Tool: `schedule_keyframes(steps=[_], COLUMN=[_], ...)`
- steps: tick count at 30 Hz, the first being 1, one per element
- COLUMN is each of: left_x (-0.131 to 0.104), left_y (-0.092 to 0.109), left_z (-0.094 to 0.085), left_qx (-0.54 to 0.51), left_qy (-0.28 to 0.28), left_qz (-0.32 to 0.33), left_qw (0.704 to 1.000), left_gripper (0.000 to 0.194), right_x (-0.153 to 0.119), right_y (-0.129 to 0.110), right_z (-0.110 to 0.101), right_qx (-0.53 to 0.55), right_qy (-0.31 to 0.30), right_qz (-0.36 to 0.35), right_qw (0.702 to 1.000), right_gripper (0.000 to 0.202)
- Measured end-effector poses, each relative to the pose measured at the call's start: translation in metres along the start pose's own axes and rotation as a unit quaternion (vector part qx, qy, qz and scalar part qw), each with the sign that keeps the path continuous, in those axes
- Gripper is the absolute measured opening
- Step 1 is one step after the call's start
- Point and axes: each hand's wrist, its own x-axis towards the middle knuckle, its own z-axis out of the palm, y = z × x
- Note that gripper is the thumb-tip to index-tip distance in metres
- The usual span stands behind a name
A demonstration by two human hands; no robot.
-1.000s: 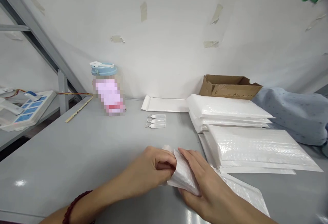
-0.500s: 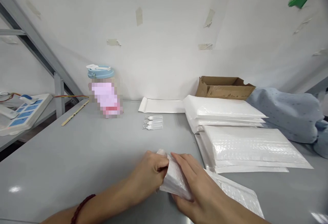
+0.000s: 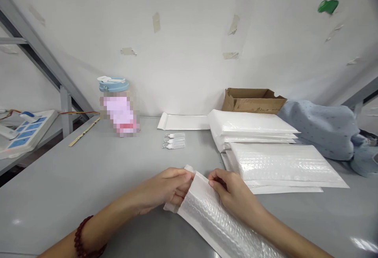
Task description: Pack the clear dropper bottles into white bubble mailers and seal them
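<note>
A white bubble mailer [image 3: 218,220] lies slantwise in front of me, its mouth toward the upper left and its lower end cut off by the frame. My left hand [image 3: 169,187] is at the mouth, with the thumb and fingers on the flap; some fingertips are hidden by the mailer. On the opposite edge, my right hand [image 3: 232,189] pinches the mailer between thumb and curled fingers. Beyond both hands, small clear bottles [image 3: 175,141] with white caps lie side by side on the grey table [image 3: 103,187].
Stacked bubble mailers [image 3: 283,167] are at the right, with a cardboard box [image 3: 255,101] behind. A single mailer [image 3: 186,122] lies by the wall. Blue cloth [image 3: 319,128] is at far right. A blue-lidded container [image 3: 114,84] and a measuring tape strip [image 3: 84,132] are at left.
The mailer, bunched between my hands before, now lies stretched out toward me. My right hand has shifted from wrapping its side to pinching its upper edge. The left hand has opened somewhat at the mouth.
</note>
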Motion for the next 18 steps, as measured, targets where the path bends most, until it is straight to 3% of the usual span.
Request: schedule_keyframes(steps=[3, 5, 7, 11, 16, 18], left_x=[-0.005, -0.007, -0.006, 0.001, 0.007, 0.006], left_y=[0.006, 0.007, 0.006, 0.001, -0.005, -0.004], left_z=[-0.002, -0.006, -0.01, -0.014, -0.011, -0.011], left_qx=[-0.052, -0.043, -0.004, 0.052, 0.036, 0.056], left_qy=[-0.083, -0.109, -0.075, 0.046, 0.003, 0.046], left_qz=[-0.003, -0.002, 0.001, 0.046, 0.052, 0.067], left_qw=[0.995, 0.993, 0.997, 0.997, 0.998, 0.995], left_gripper=[0.058, 0.064, 0.059, 0.048, 0.036, 0.033], right_x=[-0.001, -0.003, -0.004, -0.007, -0.008, -0.008], right_y=[0.001, 0.0, -0.001, -0.004, -0.005, -0.005], right_z=[0.001, 0.001, 0.001, 0.002, 0.008, 0.01], right_qx=[0.017, 0.035, 0.054, 0.084, 0.106, 0.116], right_qy=[0.004, 0.002, -0.003, -0.014, -0.015, -0.004], right_qz=[0.014, 0.021, 0.028, 0.038, 0.024, 0.02], right_qw=[1.0, 0.999, 0.998, 0.996, 0.994, 0.993], right_gripper=[0.023, 0.022, 0.019, 0.015, 0.016, 0.016])
